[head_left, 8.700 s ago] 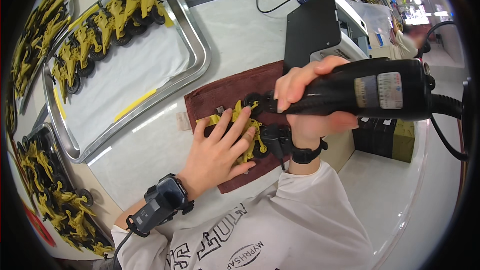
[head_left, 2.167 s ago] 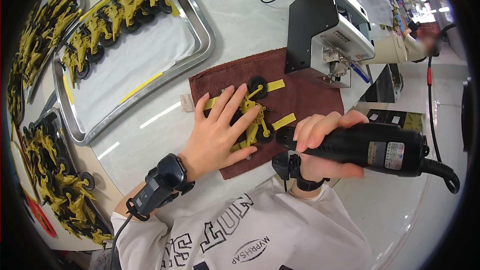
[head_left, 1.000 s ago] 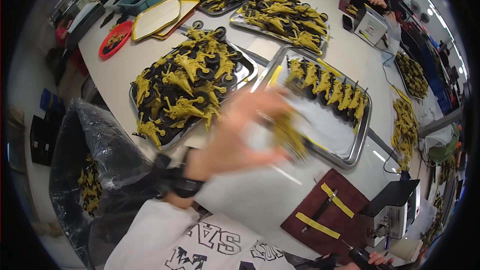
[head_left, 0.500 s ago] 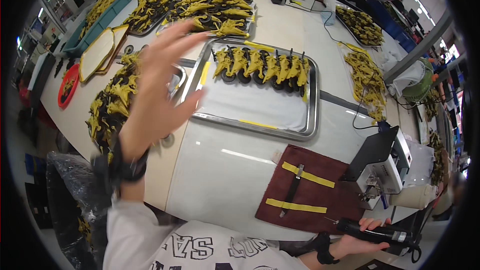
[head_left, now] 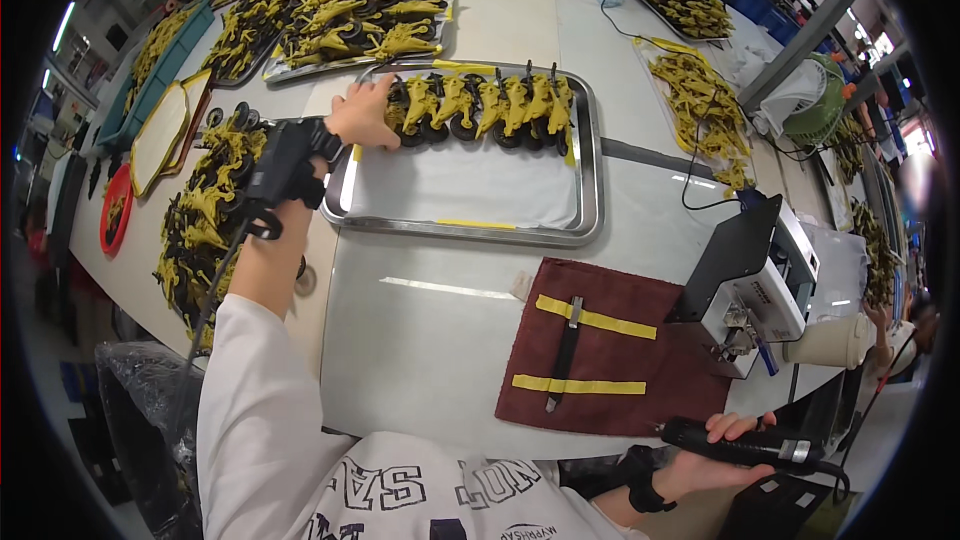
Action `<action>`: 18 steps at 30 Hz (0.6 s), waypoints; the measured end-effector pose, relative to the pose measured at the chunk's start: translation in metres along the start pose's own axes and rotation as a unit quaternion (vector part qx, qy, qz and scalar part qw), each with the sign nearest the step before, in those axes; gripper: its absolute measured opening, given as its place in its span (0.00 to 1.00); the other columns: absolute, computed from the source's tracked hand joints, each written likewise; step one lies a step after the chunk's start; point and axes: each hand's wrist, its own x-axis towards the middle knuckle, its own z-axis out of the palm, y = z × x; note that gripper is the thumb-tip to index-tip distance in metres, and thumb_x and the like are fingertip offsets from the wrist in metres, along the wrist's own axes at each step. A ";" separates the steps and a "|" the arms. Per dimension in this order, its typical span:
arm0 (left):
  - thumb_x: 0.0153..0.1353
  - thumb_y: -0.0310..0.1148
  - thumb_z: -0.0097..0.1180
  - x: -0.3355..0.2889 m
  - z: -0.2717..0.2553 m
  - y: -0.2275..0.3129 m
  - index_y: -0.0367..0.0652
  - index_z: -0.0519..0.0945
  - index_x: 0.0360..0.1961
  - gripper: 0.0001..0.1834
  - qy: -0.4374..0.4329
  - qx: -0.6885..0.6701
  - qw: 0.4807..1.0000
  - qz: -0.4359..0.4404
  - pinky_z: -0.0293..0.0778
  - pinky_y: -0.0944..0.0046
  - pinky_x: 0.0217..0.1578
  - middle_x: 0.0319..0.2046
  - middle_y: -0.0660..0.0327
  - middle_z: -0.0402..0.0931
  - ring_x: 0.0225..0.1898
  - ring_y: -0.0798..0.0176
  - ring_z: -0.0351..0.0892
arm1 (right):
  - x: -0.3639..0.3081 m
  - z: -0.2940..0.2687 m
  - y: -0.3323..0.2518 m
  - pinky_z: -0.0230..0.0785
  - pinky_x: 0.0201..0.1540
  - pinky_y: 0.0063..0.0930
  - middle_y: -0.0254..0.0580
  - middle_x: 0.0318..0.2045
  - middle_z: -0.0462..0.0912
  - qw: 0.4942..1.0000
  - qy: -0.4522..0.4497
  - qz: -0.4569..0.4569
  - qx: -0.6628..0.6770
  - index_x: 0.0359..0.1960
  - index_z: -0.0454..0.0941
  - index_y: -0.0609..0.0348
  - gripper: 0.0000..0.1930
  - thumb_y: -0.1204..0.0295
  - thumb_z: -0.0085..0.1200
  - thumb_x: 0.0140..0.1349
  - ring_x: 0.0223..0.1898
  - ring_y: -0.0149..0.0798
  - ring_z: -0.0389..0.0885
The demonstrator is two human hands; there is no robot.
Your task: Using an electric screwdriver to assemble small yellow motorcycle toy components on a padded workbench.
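Observation:
Several yellow toy motorcycles with black wheels [head_left: 490,108] stand in a tight row along the far side of a metal tray [head_left: 470,228] lined with white cloth. At the row's left end my left hand [head_left: 362,118] is closed around the outermost one, thumb on the near side and fingers on the far side; the hand partly hides it. Low on the right, my right hand [head_left: 715,455] grips a black electric screwdriver [head_left: 740,442], its tip pointing left over the edge of a maroon cloth mat [head_left: 620,340].
A black-handled tool [head_left: 565,355] lies across two yellow tape strips on the mat. Beside it stands a small white and black machine [head_left: 755,300]. A beige cup [head_left: 832,342] is to its right. Piles of yellow parts [head_left: 205,215] lie left and beyond the tray.
My left hand has come down from above the tray's left side onto the left end of the row. The right hand still holds the screwdriver. The whole view has shifted slightly.

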 end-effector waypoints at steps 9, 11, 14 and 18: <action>0.31 0.38 0.64 -0.064 -0.037 0.034 0.39 0.61 0.58 0.47 0.078 0.248 0.959 -0.111 0.55 0.40 0.54 0.47 0.47 0.68 0.56 0.45 0.62 | 0.005 0.017 0.011 0.57 0.19 0.26 0.39 0.17 0.66 0.985 -0.104 0.045 0.131 0.51 0.61 0.63 0.40 0.34 0.35 0.56 0.13 0.33 0.63; 0.35 0.34 0.63 -0.074 -0.046 0.058 0.41 0.60 0.60 0.45 0.130 0.308 0.936 -0.111 0.52 0.39 0.55 0.47 0.49 0.67 0.57 0.47 0.61 | 0.005 0.008 0.011 0.58 0.19 0.27 0.40 0.17 0.67 0.990 -0.090 0.035 0.103 0.51 0.61 0.63 0.40 0.34 0.36 0.56 0.13 0.35 0.63; 0.38 0.31 0.62 -0.083 -0.071 0.078 0.45 0.59 0.61 0.45 0.209 0.314 0.922 -0.079 0.51 0.42 0.58 0.46 0.51 0.68 0.56 0.50 0.62 | 0.008 0.008 0.011 0.59 0.21 0.27 0.41 0.18 0.68 0.993 -0.063 0.039 0.091 0.51 0.60 0.64 0.40 0.35 0.37 0.56 0.13 0.35 0.64; 0.35 0.32 0.62 -0.128 -0.074 0.160 0.41 0.64 0.58 0.42 0.268 -0.118 0.901 0.319 0.60 0.55 0.53 0.44 0.52 0.71 0.48 0.50 0.68 | 0.004 0.006 0.010 0.59 0.22 0.28 0.42 0.18 0.69 0.990 -0.095 0.037 0.101 0.51 0.60 0.64 0.40 0.35 0.37 0.56 0.14 0.36 0.65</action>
